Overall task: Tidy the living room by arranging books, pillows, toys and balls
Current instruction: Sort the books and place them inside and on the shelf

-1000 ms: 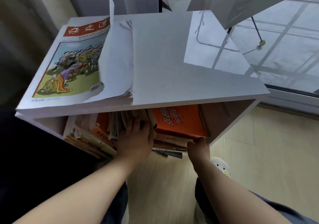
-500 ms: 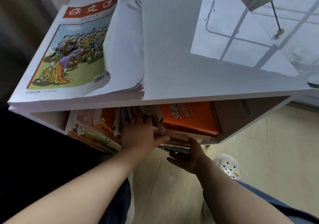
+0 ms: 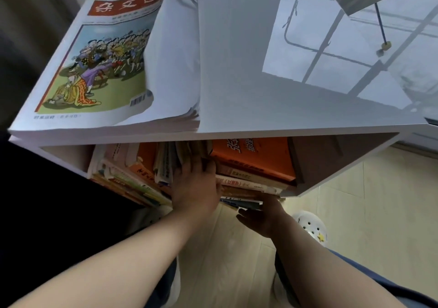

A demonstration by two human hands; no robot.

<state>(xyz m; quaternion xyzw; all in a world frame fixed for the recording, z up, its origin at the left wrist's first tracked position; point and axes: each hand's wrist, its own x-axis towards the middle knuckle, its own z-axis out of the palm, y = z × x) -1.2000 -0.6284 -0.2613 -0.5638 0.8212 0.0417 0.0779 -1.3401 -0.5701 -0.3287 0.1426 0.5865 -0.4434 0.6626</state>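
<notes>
Mixed paperback books (image 3: 147, 175) lie untidy in the white wooden shelf (image 3: 308, 108): flat left hand (image 3: 194, 186) presses them; straight-fingered right hand (image 3: 263, 217) touches the lowest.

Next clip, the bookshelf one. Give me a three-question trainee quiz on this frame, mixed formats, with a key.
1. True or false: the left hand touches the books inside the white cabinet.
2. The illustrated magazine lies: A) on top of the cabinet, B) on the floor, C) in the right hand.
3. Fill in: the top book of the flat stack has an ___ cover.
Key: 1 true; 2 A; 3 orange.
</notes>
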